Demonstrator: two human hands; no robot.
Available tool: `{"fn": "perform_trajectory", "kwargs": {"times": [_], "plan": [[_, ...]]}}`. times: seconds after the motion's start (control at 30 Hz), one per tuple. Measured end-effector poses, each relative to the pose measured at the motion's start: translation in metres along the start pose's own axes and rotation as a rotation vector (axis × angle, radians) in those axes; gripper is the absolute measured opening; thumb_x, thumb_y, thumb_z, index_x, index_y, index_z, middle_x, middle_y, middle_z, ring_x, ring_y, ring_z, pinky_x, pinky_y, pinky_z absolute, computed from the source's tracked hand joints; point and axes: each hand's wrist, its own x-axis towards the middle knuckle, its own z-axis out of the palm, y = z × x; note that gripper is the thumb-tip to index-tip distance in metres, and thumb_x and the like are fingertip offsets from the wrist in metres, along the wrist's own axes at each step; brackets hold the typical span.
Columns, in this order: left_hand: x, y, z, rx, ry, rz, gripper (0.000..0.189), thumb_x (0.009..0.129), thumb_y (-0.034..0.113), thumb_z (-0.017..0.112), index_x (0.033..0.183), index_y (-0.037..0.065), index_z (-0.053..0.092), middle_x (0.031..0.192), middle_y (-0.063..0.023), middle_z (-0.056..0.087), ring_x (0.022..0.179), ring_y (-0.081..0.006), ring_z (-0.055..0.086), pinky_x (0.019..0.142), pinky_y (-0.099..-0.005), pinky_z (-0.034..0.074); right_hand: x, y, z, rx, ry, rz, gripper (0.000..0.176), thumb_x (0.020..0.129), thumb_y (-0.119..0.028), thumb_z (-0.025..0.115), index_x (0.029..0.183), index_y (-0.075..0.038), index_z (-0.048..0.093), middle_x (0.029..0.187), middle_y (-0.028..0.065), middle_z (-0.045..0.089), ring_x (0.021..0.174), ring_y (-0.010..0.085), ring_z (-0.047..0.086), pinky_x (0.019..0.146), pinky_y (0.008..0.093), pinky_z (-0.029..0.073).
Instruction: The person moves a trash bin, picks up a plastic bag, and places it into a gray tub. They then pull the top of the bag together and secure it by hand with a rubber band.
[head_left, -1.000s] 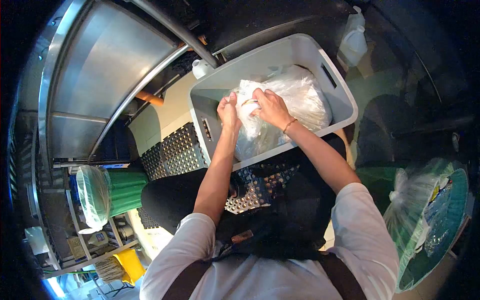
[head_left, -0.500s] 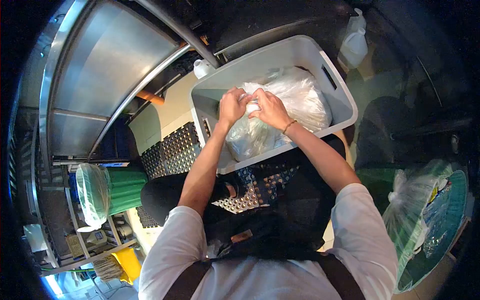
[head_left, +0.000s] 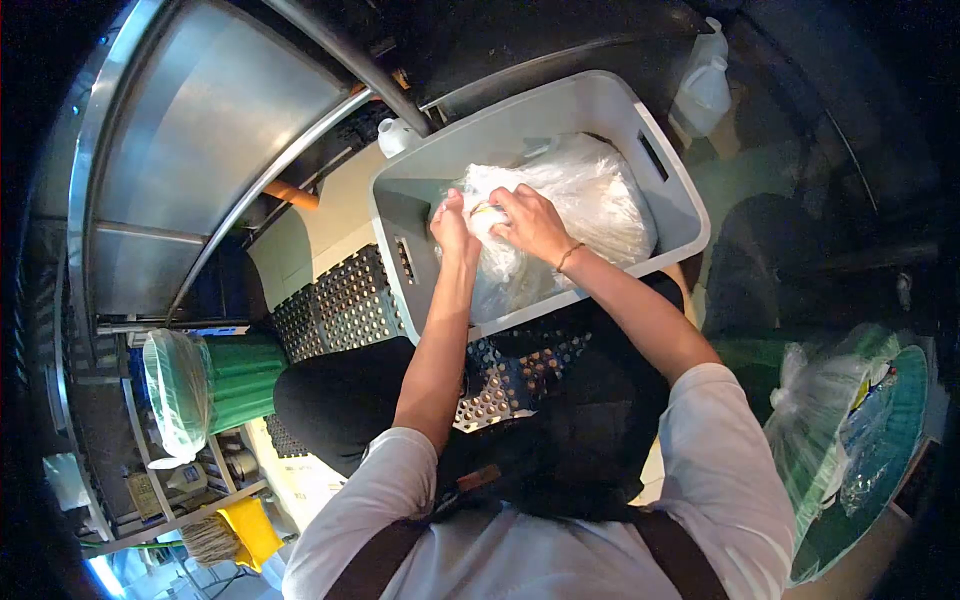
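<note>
A grey plastic tub (head_left: 660,222) stands in front of me, holding a see-through plastic bag (head_left: 600,190) with pale contents that I cannot identify. Both hands are over the bag's gathered top, near the tub's left side. My right hand (head_left: 532,228) is closed, its thumb and fingers pinching a bunched white part of the bag. Just left of it, my left hand (head_left: 453,228) has its fingers curled in at the bag's edge. What lies inside that hand is hidden. A thin band circles my right wrist.
White jugs stand behind the tub (head_left: 397,137) and at the back right (head_left: 705,95). A steel table frame (head_left: 290,160) rises at left. Bag-lined green bins stand left (head_left: 245,378) and right (head_left: 915,400). A perforated black mat (head_left: 350,300) covers floor beside the tub.
My left hand has drawn away from the right, down and to the left, and its fingers have curled in. My right hand stays on the bunched plastic.
</note>
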Motion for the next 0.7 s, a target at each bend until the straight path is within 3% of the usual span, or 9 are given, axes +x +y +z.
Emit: {"fn": "perform_trajectory", "kwargs": {"times": [0.13, 0.2, 0.23, 0.33, 0.4, 0.43, 0.53, 0.57, 0.7], "plan": [[0.001, 0.007, -0.004, -0.077, -0.032, -0.143, 0.018, 0.092, 0.017, 0.064, 0.093, -0.001, 0.061, 0.086, -0.0048, 0.063, 0.076, -0.0143, 0.059, 0.068, -0.0304, 0.050, -0.001, 0.000, 0.002, -0.034, -0.011, 0.026, 0.038, 0.071, -0.021, 0.074, 0.101, -0.011, 0.052, 0.080, 0.0092, 0.062, 0.088, 0.0292, 0.059, 0.075, 0.0406, 0.051], [0.000, 0.012, -0.003, 0.202, -0.175, -0.022, 0.022, 0.093, 0.019, 0.064, 0.097, -0.003, 0.063, 0.087, -0.0052, 0.064, 0.077, -0.0159, 0.060, 0.068, -0.0298, 0.050, 0.000, 0.003, 0.001, -0.046, -0.008, 0.018, 0.043, 0.067, -0.020, 0.079, 0.100, -0.009, 0.053, 0.079, 0.0098, 0.062, 0.082, 0.0295, 0.059, 0.071, 0.0411, 0.050], [0.001, 0.017, -0.004, 0.201, -0.171, -0.022, 0.022, 0.093, 0.019, 0.064, 0.097, -0.003, 0.063, 0.087, -0.0052, 0.064, 0.077, -0.0159, 0.060, 0.068, -0.0298, 0.050, 0.000, 0.003, 0.002, -0.044, -0.012, 0.018, 0.043, 0.067, -0.020, 0.079, 0.100, -0.009, 0.053, 0.079, 0.0098, 0.062, 0.082, 0.0295, 0.059, 0.071, 0.0411, 0.050], [0.007, 0.035, -0.004, 0.491, -0.413, -0.014, 0.025, 0.088, 0.021, 0.069, 0.098, -0.002, 0.067, 0.090, -0.0097, 0.067, 0.078, -0.0162, 0.061, 0.069, -0.0311, 0.049, -0.001, 0.008, 0.001, -0.004, -0.020, 0.002, 0.044, 0.067, -0.023, 0.079, 0.099, -0.009, 0.053, 0.081, 0.0101, 0.062, 0.083, 0.0296, 0.059, 0.072, 0.0411, 0.050], [0.003, 0.045, -0.007, 1.220, -0.596, 0.621, 0.024, 0.082, 0.022, 0.074, 0.092, 0.000, 0.069, 0.086, -0.0145, 0.069, 0.073, -0.0183, 0.063, 0.068, -0.0329, 0.049, 0.000, 0.007, 0.001, 0.051, -0.056, 0.025, 0.046, 0.067, -0.026, 0.080, 0.100, -0.008, 0.053, 0.082, 0.0101, 0.063, 0.082, 0.0297, 0.059, 0.072, 0.0411, 0.049], [-0.006, 0.050, -0.004, 1.139, -0.532, 0.380, 0.022, 0.079, 0.020, 0.075, 0.089, 0.001, 0.069, 0.080, -0.0170, 0.069, 0.068, -0.0233, 0.065, 0.067, -0.0347, 0.049, -0.001, 0.003, 0.001, 0.054, -0.056, 0.021, 0.046, 0.067, -0.026, 0.080, 0.100, -0.008, 0.053, 0.082, 0.0101, 0.063, 0.082, 0.0297, 0.059, 0.072, 0.0411, 0.049], [-0.006, 0.036, -0.008, 1.152, -0.387, 0.559, 0.023, 0.080, 0.020, 0.073, 0.090, 0.000, 0.069, 0.076, -0.0161, 0.069, 0.065, -0.0235, 0.064, 0.064, -0.0350, 0.050, 0.001, -0.001, -0.002, 0.020, -0.130, 0.029, 0.049, 0.067, -0.026, 0.079, 0.106, -0.007, 0.056, 0.084, 0.0100, 0.064, 0.085, 0.0296, 0.059, 0.075, 0.0407, 0.050], [-0.004, 0.030, -0.011, 1.116, -0.345, 0.494, 0.022, 0.082, 0.020, 0.072, 0.091, 0.000, 0.070, 0.077, -0.0140, 0.070, 0.065, -0.0170, 0.063, 0.064, -0.0343, 0.050, 0.000, -0.002, -0.002, 0.023, -0.130, 0.027, 0.049, 0.068, -0.025, 0.079, 0.109, -0.008, 0.057, 0.086, 0.0104, 0.064, 0.086, 0.0295, 0.059, 0.076, 0.0403, 0.050], [0.001, 0.013, -0.016, 0.913, -0.214, 0.360, 0.024, 0.085, 0.022, 0.070, 0.092, -0.001, 0.071, 0.075, -0.0111, 0.070, 0.066, -0.0127, 0.060, 0.063, -0.0333, 0.049, -0.002, -0.001, 0.002, 0.040, -0.129, -0.001, 0.047, 0.069, -0.021, 0.077, 0.112, -0.010, 0.061, 0.094, 0.0118, 0.066, 0.091, 0.0292, 0.059, 0.082, 0.0389, 0.049]]}}
